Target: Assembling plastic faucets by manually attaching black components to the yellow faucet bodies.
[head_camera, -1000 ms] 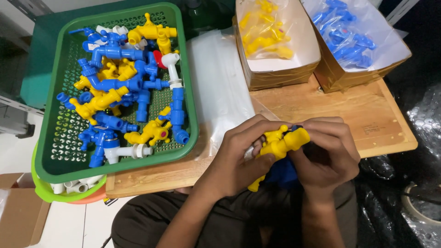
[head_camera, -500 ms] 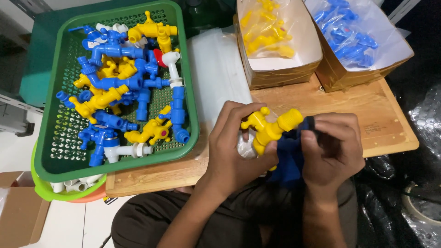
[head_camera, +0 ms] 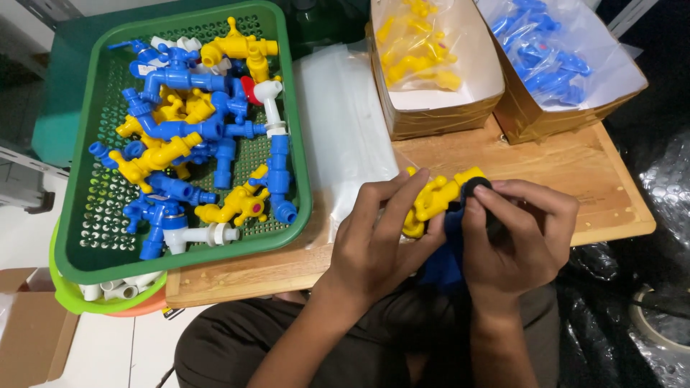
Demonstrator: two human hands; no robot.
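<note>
My left hand (head_camera: 377, 241) grips a yellow plastic tap (head_camera: 433, 200) above the front edge of a wooden board (head_camera: 575, 172). My right hand (head_camera: 521, 241) presses a small black ring (head_camera: 474, 190) against the tap's open end with its fingertips. A dark blue piece (head_camera: 444, 262) shows beneath both hands, mostly hidden. To the left a green perforated basket (head_camera: 93, 255) holds several blue, yellow and white plastic taps (head_camera: 190, 144).
Two cardboard boxes stand at the back: one with bagged yellow taps (head_camera: 424, 57), one with bagged blue taps (head_camera: 553, 54). A stack of clear plastic bags (head_camera: 345, 136) lies between basket and boxes. Black bubble wrap (head_camera: 665, 194) is at the right, a cardboard box (head_camera: 29, 334) at lower left.
The yellow tap has shifted slightly in my hands. My right hand has brought the black ring up onto the tap's end.
</note>
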